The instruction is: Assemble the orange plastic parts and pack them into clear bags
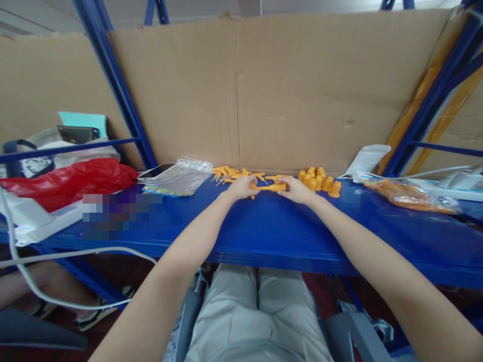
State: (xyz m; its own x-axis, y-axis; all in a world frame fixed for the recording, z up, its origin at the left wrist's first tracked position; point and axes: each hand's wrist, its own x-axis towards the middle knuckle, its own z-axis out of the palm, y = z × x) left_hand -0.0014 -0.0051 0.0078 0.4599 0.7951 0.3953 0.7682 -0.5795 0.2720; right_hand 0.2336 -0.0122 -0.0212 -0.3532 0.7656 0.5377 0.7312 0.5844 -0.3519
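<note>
Near the back of the blue table, my left hand (242,188) is closed on the left end of an orange plastic piece (266,188). My right hand (296,190) grips an orange cup-shaped piece (278,187) between thumb and fingers. The two pieces meet or lie in line between my hands; I cannot tell whether they are joined. Behind my left hand lies a loose pile of orange branched parts (226,172), with small silvery bits beside it. To the right of my right hand stand several orange cups (319,179) in a cluster.
A clear bag (181,178) lies left of the pile. Further left are a red plastic bag (75,181) and a white cable (22,271). On the right is a clear bag of orange parts (411,195). Cardboard (302,90) walls the back, between blue posts. Someone's foot shows lower left.
</note>
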